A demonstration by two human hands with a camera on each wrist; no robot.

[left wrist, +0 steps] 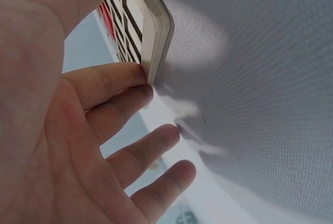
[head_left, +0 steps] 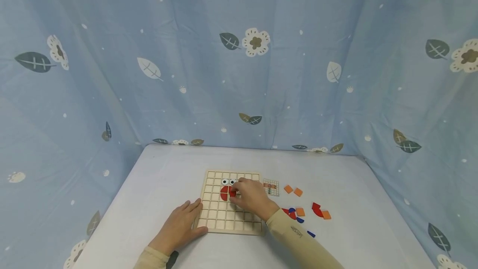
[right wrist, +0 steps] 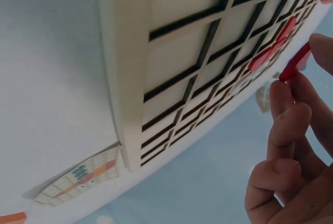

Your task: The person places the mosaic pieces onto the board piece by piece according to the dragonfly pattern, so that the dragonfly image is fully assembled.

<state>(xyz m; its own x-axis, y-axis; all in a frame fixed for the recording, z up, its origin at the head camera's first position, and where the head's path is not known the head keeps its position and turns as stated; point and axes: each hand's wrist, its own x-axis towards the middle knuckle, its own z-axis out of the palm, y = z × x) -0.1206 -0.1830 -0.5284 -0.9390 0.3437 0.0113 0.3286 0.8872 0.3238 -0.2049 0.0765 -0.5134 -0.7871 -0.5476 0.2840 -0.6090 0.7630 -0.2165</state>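
A wooden grid board [head_left: 211, 214] lies on the white table. Against its left edge and near corner rests my left hand [head_left: 179, 225], fingers extended and spread; the left wrist view shows fingertips touching the board's rim [left wrist: 160, 37]. My right hand [head_left: 254, 196] is over the board's upper middle. Between thumb and fingers it pinches a thin red piece [right wrist: 295, 64], held above the grid in the right wrist view. Red curved pieces [head_left: 224, 193] sit in the cells below two eye tiles [head_left: 225, 182]. The right hand partly covers this area in the head view.
Beside the board's right edge lies a small pattern card [head_left: 271, 187]. Farther right are orange squares [head_left: 298, 192], red pieces [head_left: 317, 210] and blue pieces [head_left: 311, 233], some partly behind the right forearm. A blue patterned curtain [head_left: 201, 94] surrounds the table.
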